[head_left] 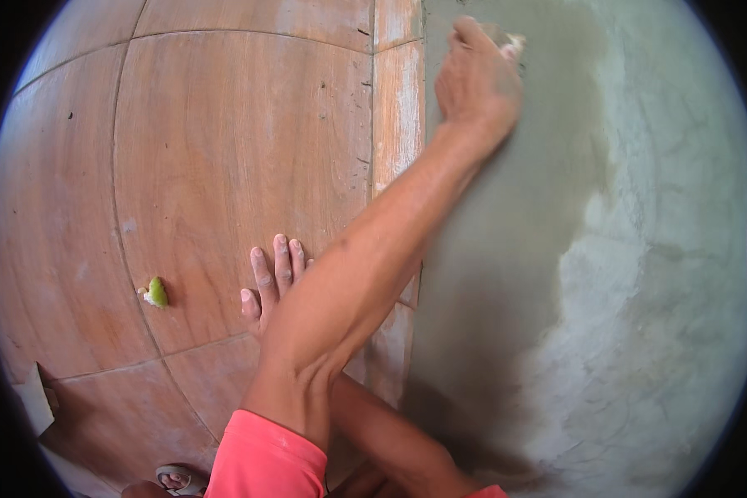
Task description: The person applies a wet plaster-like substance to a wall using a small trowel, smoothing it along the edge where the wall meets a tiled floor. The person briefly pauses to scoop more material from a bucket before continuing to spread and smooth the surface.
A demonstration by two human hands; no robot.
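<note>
My left hand (477, 91) had the reach; left forearm (357, 257) ran diagonally up and right, crossing over the right forearm (398, 432); its fingers (471, 31) were bent in, nearly closed on a small pale-and-brown object (515, 46); too blurred to say whether pad, rag or tool.

Key relation: object sat on the right flank of my knuckles, over the upper part of the damp grey cement strip (515, 241), to the right of the wood-look tiles (241, 141); its long axis was lost in the smear; contact with the cement, couldn't tell.

The strip's long axis ran roughly up and down my view; tile edge on its left, paler cement (672, 357) on its right, ragged border between; my judgement: lengthwise was the roomy direction, leftward would meet the tile edge.

Right hand (277, 280) was well apart, down and left; fingers spread over a tile, dusty, nothing visible in them; green-and-white scrap (157, 292) lay to its left; left was clearly the nearer hand.
</note>
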